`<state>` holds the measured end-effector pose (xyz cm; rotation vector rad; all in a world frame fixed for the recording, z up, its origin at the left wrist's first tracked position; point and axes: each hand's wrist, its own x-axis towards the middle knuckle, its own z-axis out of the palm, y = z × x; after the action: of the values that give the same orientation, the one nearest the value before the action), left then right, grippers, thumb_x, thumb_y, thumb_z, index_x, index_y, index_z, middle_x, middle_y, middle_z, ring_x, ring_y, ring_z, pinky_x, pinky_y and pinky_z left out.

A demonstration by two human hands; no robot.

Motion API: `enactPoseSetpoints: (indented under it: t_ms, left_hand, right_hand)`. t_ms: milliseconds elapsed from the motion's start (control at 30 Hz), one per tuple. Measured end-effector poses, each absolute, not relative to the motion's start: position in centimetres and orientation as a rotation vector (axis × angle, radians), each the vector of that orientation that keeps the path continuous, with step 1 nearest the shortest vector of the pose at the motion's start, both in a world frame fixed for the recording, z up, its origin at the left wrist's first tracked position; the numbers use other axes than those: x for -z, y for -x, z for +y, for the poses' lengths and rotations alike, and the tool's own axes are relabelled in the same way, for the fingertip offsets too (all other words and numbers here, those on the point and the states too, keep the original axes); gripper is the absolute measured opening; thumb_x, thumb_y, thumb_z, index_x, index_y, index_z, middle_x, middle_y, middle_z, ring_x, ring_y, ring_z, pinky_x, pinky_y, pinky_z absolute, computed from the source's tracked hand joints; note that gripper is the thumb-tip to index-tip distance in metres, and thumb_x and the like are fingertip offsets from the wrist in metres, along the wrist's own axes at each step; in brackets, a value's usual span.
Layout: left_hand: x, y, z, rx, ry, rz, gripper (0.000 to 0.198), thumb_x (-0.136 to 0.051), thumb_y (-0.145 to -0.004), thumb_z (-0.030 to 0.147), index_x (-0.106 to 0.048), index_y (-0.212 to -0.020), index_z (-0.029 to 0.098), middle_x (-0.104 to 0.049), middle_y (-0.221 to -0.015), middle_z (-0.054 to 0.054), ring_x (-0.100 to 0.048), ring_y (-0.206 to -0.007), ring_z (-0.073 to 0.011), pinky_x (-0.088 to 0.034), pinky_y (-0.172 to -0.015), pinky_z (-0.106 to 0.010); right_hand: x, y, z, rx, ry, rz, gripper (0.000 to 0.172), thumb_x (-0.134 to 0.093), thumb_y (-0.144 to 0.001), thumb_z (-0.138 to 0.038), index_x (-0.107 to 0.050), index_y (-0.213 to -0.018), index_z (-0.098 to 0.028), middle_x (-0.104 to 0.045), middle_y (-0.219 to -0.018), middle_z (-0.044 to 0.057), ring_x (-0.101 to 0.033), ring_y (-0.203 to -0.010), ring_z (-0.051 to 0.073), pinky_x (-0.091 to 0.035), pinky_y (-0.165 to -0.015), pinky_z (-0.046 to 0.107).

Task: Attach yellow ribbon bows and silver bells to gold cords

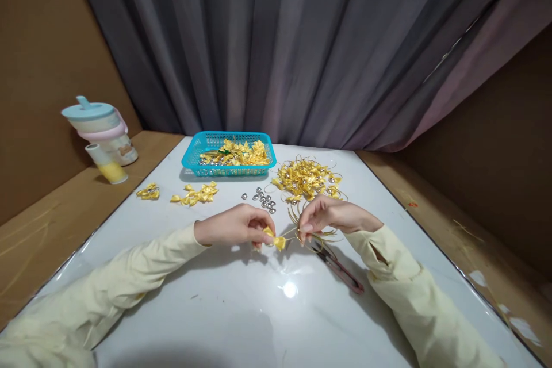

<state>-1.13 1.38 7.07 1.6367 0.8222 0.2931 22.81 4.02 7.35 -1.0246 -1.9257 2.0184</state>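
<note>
Behind the work area hangs a grey curtain (302, 40), flanked by brown cardboard walls (38, 69). Below it, the white glossy surface (241, 310) carries all parts. At the far edge sits a turquoise basket (192, 156) filled with yellow ribbon bows. To its left, off the white surface, stands a lidded cup (99, 126) with a small yellow-filled container in front of it. Right of the basket lies a pile of finished bows (306, 178) with gold loops. Left of centre lie a loose row of plain bows (196, 194) and one separate bow (148, 191). Between these groups lies a cluster of silver beads (264, 200). Pink-handled scissors (340, 267) rest near the right forearm.

Both sleeves are pale yellow. The left hand (233, 227) pinches a yellow bow (274, 238) between thumb and fingertips, just above the surface at centre. The right hand (328, 215) has its grip closed on a thin gold cord (313, 234), whose end meets the bow; the two hands are near each other but apart.
</note>
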Motion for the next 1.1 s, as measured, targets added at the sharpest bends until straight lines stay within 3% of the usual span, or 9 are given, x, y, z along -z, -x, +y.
enactPoseSetpoints:
  t_ms: [167, 400, 567, 733, 900, 1100]
  left_hand:
    - [-8.1, 2.2, 2.1, -0.149, -1.782, 0.808, 0.017, -0.062, -0.077, 0.029, -0.066, -0.084, 0.014, -0.065, -0.067, -0.001, -0.059, -0.059, -0.0118, -0.043, -0.056, -0.02]
    - [-9.3, 4.0, 3.2, -0.058, -2.118, 0.798, 0.017, -0.059, -0.08, 0.028, -0.069, -0.085, 0.016, -0.07, -0.077, -0.003, -0.062, -0.068, -0.0127, -0.043, -0.061, -0.018]
    - [-10.0, 5.4, 3.8, 0.012, -1.966, 0.692, 0.015, -0.062, -0.079, 0.027, -0.067, -0.091, 0.02, -0.071, -0.082, -0.002, -0.064, -0.075, -0.0137, -0.046, -0.066, -0.019]
    - [-9.4, 5.0, 3.5, 0.012, -1.64, 0.632, 0.019, -0.065, -0.077, 0.029, -0.062, -0.094, 0.021, -0.07, -0.077, -0.002, -0.065, -0.072, -0.0145, -0.047, -0.066, -0.023]
    - [-7.9, 3.9, 3.2, -0.007, -1.471, 0.585, 0.019, -0.067, -0.075, 0.031, -0.061, -0.09, 0.021, -0.069, -0.075, 0.0, -0.065, -0.067, -0.0133, -0.048, -0.067, -0.025]
    - [-6.4, 3.5, 3.8, -0.105, -1.457, 0.549, 0.021, -0.067, -0.075, 0.029, -0.064, -0.093, 0.018, -0.067, -0.066, 0.001, -0.063, -0.06, -0.0107, -0.047, -0.064, -0.022]
  right_hand:
    - [-6.7, -22.7, 4.4, -2.101, 1.009, -2.02, 0.013, -0.07, -0.067, -0.025, -0.072, -0.07, -0.012, -0.069, -0.068, 0.003, -0.057, -0.059, 0.009, -0.042, -0.058, 0.02]
    - [-6.0, -22.8, 4.8, -2.1, 1.013, -2.086, 0.014, -0.069, -0.069, -0.024, -0.072, -0.073, -0.01, -0.069, -0.07, 0.004, -0.056, -0.062, 0.01, -0.042, -0.061, 0.021]
    - [-4.9, -22.4, 5.0, -1.987, 1.073, -2.074, 0.019, -0.069, -0.068, -0.028, -0.073, -0.073, -0.01, -0.07, -0.071, 0.005, -0.055, -0.06, 0.011, -0.041, -0.06, 0.023]
    - [-4.0, -22.1, 5.1, -1.766, 1.137, -2.002, 0.021, -0.068, -0.07, -0.033, -0.073, -0.076, -0.013, -0.069, -0.074, 0.004, -0.056, -0.065, 0.013, -0.041, -0.063, 0.024]
    - [-4.1, -21.7, 4.9, -1.653, 1.143, -1.978, 0.023, -0.068, -0.069, -0.035, -0.071, -0.074, -0.013, -0.068, -0.083, 0.006, -0.058, -0.078, 0.016, -0.042, -0.074, 0.028]
    - [-6.2, -23.9, 5.5, -1.5, 1.119, -2.347, 0.018, -0.068, -0.069, -0.03, -0.07, -0.068, -0.012, -0.062, -0.096, 0.009, -0.056, -0.09, 0.019, -0.042, -0.075, 0.028]
